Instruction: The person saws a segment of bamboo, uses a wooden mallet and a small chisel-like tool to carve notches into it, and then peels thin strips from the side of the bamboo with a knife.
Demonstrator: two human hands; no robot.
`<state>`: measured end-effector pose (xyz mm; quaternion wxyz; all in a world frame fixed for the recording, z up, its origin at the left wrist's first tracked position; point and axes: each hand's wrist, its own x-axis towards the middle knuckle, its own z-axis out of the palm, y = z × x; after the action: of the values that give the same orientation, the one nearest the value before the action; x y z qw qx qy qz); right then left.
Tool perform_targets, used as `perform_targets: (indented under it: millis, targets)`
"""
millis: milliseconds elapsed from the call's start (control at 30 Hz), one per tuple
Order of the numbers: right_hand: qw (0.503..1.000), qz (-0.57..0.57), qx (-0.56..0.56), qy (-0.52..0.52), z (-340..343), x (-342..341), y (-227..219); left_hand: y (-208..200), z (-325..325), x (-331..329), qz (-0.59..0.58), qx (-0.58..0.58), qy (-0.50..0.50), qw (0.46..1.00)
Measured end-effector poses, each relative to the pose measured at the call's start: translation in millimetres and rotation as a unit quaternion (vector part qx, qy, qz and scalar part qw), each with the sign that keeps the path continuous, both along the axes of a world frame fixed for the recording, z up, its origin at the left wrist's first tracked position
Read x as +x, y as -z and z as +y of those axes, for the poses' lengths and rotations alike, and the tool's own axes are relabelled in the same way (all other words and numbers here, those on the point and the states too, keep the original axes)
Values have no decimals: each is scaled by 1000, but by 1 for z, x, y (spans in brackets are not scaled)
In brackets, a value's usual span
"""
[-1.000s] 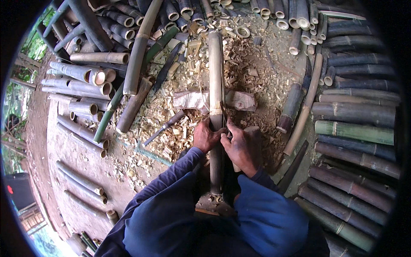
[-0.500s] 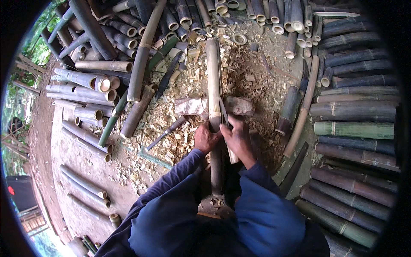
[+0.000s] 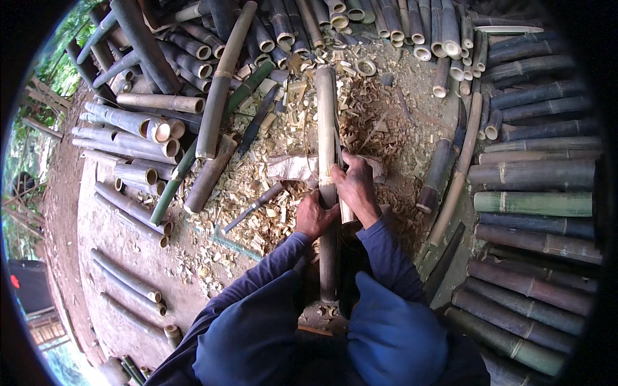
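Observation:
A bamboo pole (image 3: 327,122), pale and shaved on its far part and dark on its near part, runs lengthwise in front of me between my knees. It lies over a pale wooden block (image 3: 293,168). My left hand (image 3: 315,217) is closed round the pole's dark part, just nearer than the block. On the pole's right side my right hand (image 3: 356,188) is closed round a knife (image 3: 346,212) with a long pale handle. Its narrow blade points away from me along the pole; the fingers hide where blade and handle meet.
Wood shavings (image 3: 283,215) cover the ground around the block. A second knife (image 3: 254,206) with a dark handle lies to the left. Dark bamboo lengths (image 3: 534,166) line the right side, and further bamboo pieces (image 3: 132,145) are stacked left and far.
My right hand has slid away from me along the pole with the knife. My left hand stays on the pole, and the whole view has shifted slightly.

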<state>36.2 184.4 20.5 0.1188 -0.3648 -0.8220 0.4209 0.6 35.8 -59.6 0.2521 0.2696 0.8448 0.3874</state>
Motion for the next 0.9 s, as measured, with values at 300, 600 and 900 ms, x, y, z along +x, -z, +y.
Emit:
perform_targets:
  millis: [300, 600, 900]
  targets:
    - [993, 78, 85, 18, 26, -30, 25, -2, -3, -1, -15, 5, 12, 1000]
    - [998, 39, 46, 5, 53, -51, 10, -8, -1, 0, -21, 14, 12, 1000]
    - [992, 62, 105, 41, 100, -119, -22, -7, -11, -11, -116, 56, 52, 990]
